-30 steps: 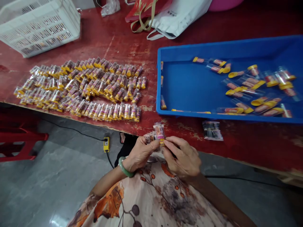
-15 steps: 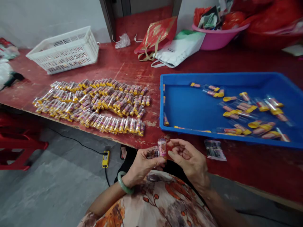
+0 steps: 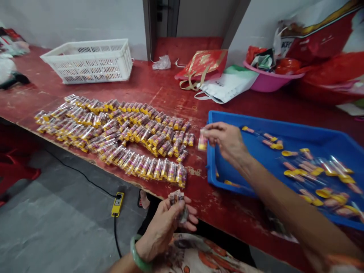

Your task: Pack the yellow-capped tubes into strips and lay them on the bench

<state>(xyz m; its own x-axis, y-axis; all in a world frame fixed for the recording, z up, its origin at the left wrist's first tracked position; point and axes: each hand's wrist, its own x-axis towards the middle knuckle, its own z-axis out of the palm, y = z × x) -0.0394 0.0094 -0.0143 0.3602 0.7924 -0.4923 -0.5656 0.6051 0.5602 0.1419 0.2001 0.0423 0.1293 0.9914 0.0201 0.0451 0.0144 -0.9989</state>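
Note:
My left hand point(image 3: 170, 218), with a green bangle at the wrist, holds a few small printed wrappers point(image 3: 178, 203) under its thumb, near the table's front edge. A clear tube with a yellow end point(image 3: 202, 141) is pinched upright in my right hand point(image 3: 226, 140), over the left rim of the blue tray point(image 3: 211, 163). Rows of similar filled tubes point(image 3: 142, 163) lie on the red table to the left. Inside the tray are several scattered tubes with yellow ends point(image 3: 309, 167). My right forearm hides part of the tray.
A white basket point(image 3: 91, 62) stands at the back left. Behind the tray lie a red bag point(image 3: 206, 64), a white bag point(image 3: 230, 85) and a pink basin point(image 3: 273, 81). A yellow power strip point(image 3: 117, 204) is on the floor.
My right hand has moved up and away from my left hand and now carries a tube. The wrappers stay in my left hand. The view has shifted.

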